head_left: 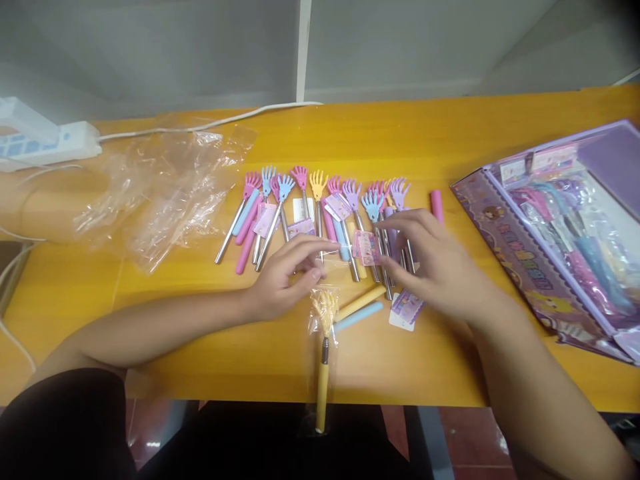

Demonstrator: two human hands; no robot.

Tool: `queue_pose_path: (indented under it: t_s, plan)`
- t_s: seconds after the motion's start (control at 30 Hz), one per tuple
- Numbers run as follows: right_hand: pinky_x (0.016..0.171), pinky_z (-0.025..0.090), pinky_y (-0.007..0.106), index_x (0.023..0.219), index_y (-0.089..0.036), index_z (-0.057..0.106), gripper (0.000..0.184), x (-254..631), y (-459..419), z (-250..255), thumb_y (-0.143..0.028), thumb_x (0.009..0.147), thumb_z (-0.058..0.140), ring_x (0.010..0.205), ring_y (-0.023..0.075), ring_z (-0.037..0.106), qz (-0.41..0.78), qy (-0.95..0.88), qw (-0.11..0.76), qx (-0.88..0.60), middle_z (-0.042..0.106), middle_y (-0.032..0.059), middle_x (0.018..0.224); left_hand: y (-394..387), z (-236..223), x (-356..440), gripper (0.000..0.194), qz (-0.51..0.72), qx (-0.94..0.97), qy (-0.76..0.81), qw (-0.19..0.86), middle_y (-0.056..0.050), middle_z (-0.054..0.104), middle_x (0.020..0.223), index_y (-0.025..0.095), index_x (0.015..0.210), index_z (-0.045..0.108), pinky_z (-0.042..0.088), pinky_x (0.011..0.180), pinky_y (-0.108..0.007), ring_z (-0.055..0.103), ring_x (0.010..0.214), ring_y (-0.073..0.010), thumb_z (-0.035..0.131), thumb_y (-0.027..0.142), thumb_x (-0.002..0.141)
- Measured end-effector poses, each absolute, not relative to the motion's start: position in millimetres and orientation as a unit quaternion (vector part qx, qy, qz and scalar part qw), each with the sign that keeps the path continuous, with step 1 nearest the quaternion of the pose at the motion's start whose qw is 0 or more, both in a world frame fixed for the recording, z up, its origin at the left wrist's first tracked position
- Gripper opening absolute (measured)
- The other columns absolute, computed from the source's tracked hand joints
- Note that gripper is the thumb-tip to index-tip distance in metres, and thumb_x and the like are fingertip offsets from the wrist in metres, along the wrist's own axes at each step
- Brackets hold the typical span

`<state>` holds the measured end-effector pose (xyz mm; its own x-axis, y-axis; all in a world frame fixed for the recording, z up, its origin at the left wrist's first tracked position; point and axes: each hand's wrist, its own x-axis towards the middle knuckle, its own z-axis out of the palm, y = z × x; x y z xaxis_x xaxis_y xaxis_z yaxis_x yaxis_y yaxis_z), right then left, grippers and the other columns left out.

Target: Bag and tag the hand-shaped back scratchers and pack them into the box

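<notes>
A yellow back scratcher [323,393] lies in a clear plastic bag [311,373] at the table's front edge, its hand-shaped head pointing away from me. My left hand [285,277] is closed at the upper end of this bag, its fingertips on the thin film. My right hand [435,263] pinches a small pink printed card [367,248] between thumb and fingers, just right of the left fingertips. Behind both hands lie several loose back scratchers [273,230] with metal rods and pink, blue, yellow or purple heads.
Loose coloured handle tubes [360,303] and printed cards [406,308] lie among the scratchers. Crumpled clear bags [175,180] spread at the left. A purple display box [520,253] with bagged scratchers stands at the right. A white power strip [65,147] and its cable are back left.
</notes>
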<state>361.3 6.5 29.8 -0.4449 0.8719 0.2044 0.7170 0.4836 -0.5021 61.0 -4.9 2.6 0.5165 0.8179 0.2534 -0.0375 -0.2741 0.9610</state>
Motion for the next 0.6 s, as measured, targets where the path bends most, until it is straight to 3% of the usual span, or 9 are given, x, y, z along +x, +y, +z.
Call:
queue_pose_path:
  t_s: [0.07,0.13,0.43,0.6]
  plan:
    - [0.114,0.05,0.057,0.152,-0.024,0.053,0.059,365,8,31,-0.046,0.1,0.068,0.133,0.0386,0.061,0.178,-0.852,0.17,-0.462,0.059,0.0174,0.146,-5,1,61,0.039,0.396,0.69,0.295,0.529,-0.01,0.059,0.136,0.029,0.145,0.064,0.069,0.09,-0.034,0.069,0.101,-0.0156,0.059,0.025,0.107]
    - [0.115,0.05,0.059,0.155,-0.024,0.049,0.063,366,7,29,-0.046,0.1,0.069,0.136,0.0389,0.06,0.177,-0.854,0.153,-0.466,0.06,0.0173,0.148,-6,0,62,0.042,0.394,0.689,0.305,0.527,-0.009,0.058,0.136,0.03,0.145,0.063,0.068,0.092,-0.033,0.069,0.103,-0.0157,0.063,0.022,0.104]
    - [0.098,0.059,0.053,0.141,-0.022,0.062,0.041,359,10,19,-0.035,0.103,0.068,0.117,0.0343,0.07,0.185,-0.855,0.183,-0.448,0.07,0.017,0.13,-7,-2,64,0.053,0.384,0.676,0.305,0.55,-0.01,0.052,0.14,0.031,0.149,0.06,0.067,0.099,-0.033,0.072,0.103,-0.0142,0.069,0.016,0.099]
    - [0.082,0.056,0.042,0.113,-0.021,0.071,0.019,356,10,21,-0.035,0.107,0.061,0.094,0.0274,0.069,0.195,-0.843,0.224,-0.449,0.071,0.0117,0.104,-8,-3,64,0.056,0.382,0.664,0.299,0.569,-0.012,0.051,0.144,0.032,0.152,0.056,0.068,0.102,-0.038,0.073,0.104,-0.0156,0.069,0.017,0.099]
